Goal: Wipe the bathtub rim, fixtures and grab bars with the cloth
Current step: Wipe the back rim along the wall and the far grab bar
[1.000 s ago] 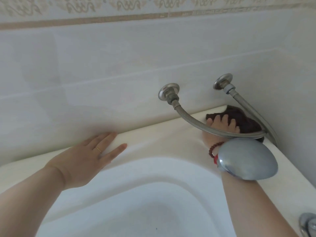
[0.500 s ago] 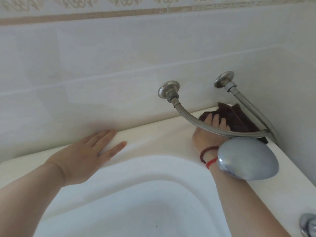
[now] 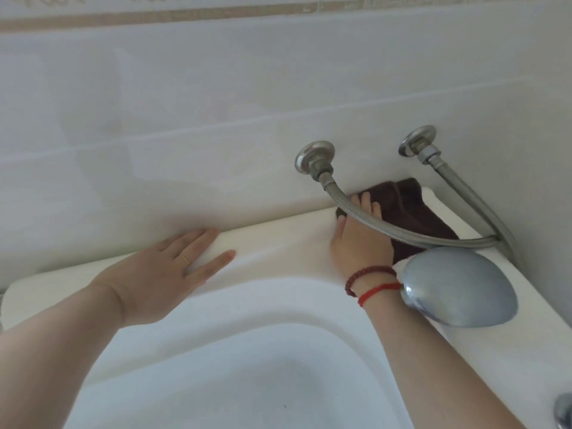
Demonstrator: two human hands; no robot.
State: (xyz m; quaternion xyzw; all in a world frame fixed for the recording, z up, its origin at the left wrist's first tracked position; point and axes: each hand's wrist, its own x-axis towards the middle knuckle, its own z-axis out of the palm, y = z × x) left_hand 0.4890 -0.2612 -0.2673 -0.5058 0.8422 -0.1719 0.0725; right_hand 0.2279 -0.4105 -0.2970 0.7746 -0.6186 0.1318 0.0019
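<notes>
A dark brown cloth (image 3: 411, 212) lies on the white bathtub rim (image 3: 278, 243) in the back right corner, against the tiled wall. My right hand (image 3: 360, 239) presses flat on the cloth's left part, fingers straight, reaching under a braided metal hose (image 3: 387, 227). My left hand (image 3: 173, 267) rests flat on the rim further left, fingers spread, with a ring on one finger. Two chrome wall fittings (image 3: 314, 156) (image 3: 418, 140) feed the hoses. A chrome shower head (image 3: 458, 286) lies on the right rim, hiding part of the cloth.
A second hose (image 3: 470, 196) runs down along the right wall. A chrome tap part (image 3: 565, 413) shows at the bottom right edge. The white tub basin (image 3: 232, 382) opens below my arms. Tiled walls close in the back and right.
My right hand has slid the cloth left and back along the rim toward the wall, under the hose. My left hand has stayed flat on the rim.
</notes>
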